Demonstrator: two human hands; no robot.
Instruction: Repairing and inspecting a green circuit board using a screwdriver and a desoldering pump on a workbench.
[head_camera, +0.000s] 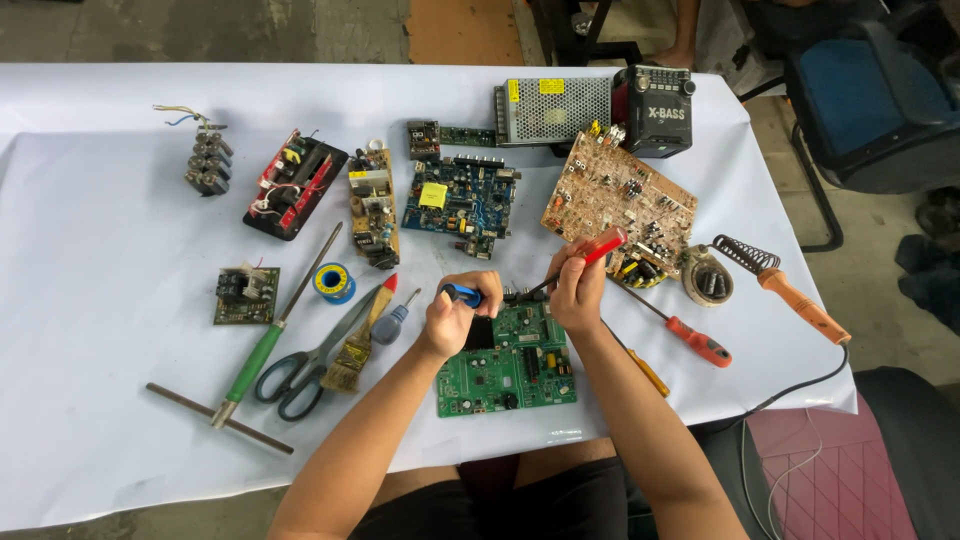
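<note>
Green board (505, 365) lies flat at the worktop's (100, 300) near edge, just beyond my forearms, its long side running along that edge. My left hand (455, 315) is clenched on a small blue-handled tool (462, 294), resting on the board's far left corner. My right hand (578, 295) grasps a red screwdriver (590, 255), whose dark shaft slants down-left to the board's far edge, between both hands. Glossy laminate, studded with small components. Scissors (300, 370), a brush (358, 345) and solder reel (334, 282) lie left; an orange soldering iron (790, 295) right.
</note>
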